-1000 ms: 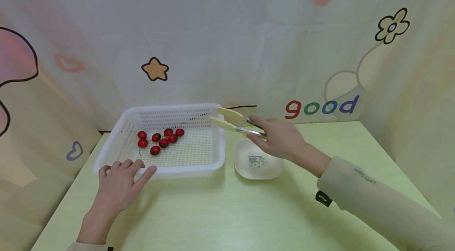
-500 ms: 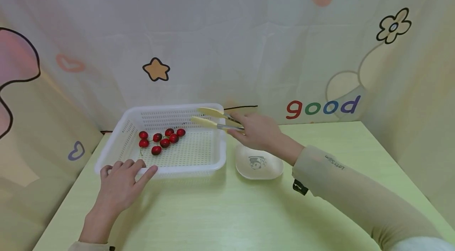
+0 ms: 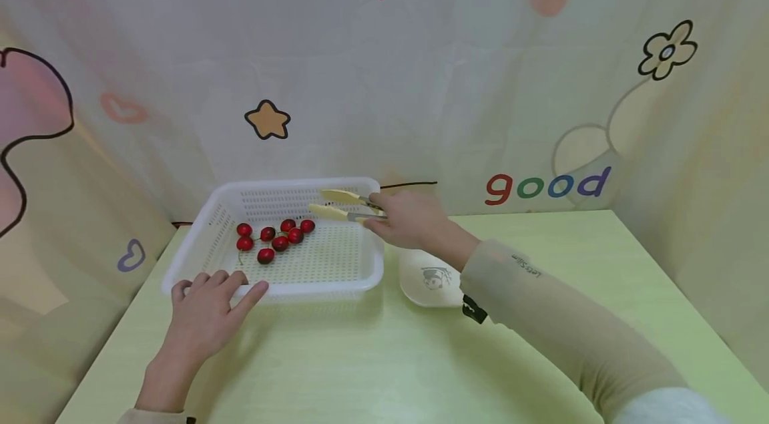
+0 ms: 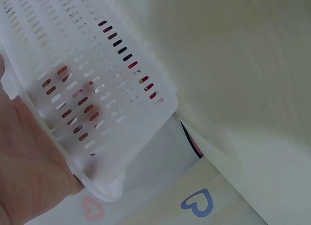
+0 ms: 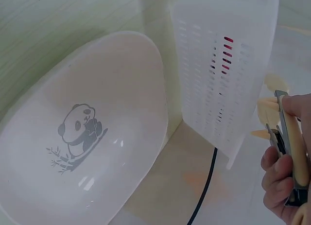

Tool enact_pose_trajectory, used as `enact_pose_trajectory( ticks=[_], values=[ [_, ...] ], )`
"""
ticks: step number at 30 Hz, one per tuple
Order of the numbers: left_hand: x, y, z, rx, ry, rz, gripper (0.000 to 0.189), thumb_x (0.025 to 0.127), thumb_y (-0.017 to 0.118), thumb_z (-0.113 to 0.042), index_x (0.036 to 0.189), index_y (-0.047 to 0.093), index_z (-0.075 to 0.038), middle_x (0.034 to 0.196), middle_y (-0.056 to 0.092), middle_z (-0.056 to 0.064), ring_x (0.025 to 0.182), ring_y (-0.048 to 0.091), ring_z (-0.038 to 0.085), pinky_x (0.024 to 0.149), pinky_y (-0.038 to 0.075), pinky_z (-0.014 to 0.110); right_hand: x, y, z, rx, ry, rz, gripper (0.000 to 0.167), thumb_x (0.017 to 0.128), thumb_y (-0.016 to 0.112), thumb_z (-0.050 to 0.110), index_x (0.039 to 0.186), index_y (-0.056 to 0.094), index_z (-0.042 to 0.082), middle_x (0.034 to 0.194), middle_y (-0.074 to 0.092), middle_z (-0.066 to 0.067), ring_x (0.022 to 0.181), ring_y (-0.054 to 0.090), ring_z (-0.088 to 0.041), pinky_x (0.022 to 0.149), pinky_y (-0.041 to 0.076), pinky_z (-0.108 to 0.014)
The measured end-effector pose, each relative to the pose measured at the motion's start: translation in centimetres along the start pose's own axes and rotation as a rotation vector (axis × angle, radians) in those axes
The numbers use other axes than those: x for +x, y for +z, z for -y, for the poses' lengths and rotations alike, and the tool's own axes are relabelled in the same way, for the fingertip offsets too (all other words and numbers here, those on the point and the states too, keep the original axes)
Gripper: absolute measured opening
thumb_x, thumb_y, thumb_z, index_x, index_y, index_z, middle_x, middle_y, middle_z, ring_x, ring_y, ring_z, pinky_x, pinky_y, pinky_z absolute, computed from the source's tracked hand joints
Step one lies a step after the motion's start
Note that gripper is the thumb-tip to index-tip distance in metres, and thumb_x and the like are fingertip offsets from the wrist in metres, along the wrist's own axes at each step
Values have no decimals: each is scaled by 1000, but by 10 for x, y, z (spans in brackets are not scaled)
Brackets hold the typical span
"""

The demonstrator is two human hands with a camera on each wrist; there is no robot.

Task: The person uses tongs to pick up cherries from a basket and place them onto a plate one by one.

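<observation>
A white plastic basket with slotted walls stands at the left of the table in the head view. On its floor lie several dark red cherries, some with stems. My left hand grips the near left rim; in the left wrist view its fingers show dimly through the slots, inside the wall. My right hand holds tongs with pale yellow tips and metal arms. The tips are spread apart over the basket's right half, with nothing between them, right of the cherries.
Right of the basket, partly under my right forearm, sits a white dish with a grey panda print. The pale green table ends at a printed cloth behind and at both sides.
My right hand has moved left with the tongs, from above the dish and basket's right edge to over the basket's inside. The left hand stays on the rim; the cherries lie unmoved.
</observation>
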State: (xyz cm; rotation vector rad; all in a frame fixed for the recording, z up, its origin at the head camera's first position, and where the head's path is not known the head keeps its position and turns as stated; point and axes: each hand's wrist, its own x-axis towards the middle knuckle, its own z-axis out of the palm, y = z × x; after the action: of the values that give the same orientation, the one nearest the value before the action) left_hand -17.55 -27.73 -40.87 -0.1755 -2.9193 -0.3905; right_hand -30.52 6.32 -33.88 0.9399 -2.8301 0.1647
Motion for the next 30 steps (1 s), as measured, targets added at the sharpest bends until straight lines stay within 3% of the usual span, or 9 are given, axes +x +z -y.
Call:
enact_pose_trajectory(
  ticks=[7,12,22,30],
  values=[
    [1,0,1,9,-5,9,62,101,43,-68,111,69,-12,100,63,6,102,53,39,92,23,71,12,6,9,-7,38,106,51,103,54,53,140,57,17,94,70,1,63,59,-13,50,42,-30],
    [0,0,-1,1,-10,16,62,101,44,-68,111,68,-12,100,63,7,102,53,40,92,22,72,18,8,16,-35,46,122,46,102,55,53,132,59,19,99,70,2,66,60,-12,50,42,-29],
    [1,1,-1,-6,-4,19,62,101,44,-68,112,68,-12,103,64,9,103,53,42,92,22,73,30,14,27,-71,49,172,40,102,59,50,124,65,17,84,65,3,58,53,-12,46,39,-28],
    [1,0,0,-4,-14,26,62,101,43,-68,112,68,-12,105,65,10,103,53,42,92,21,73,38,19,41,-205,25,210,34,102,59,49,117,68,19,89,66,4,65,56,-11,51,46,-30]
  ],
)
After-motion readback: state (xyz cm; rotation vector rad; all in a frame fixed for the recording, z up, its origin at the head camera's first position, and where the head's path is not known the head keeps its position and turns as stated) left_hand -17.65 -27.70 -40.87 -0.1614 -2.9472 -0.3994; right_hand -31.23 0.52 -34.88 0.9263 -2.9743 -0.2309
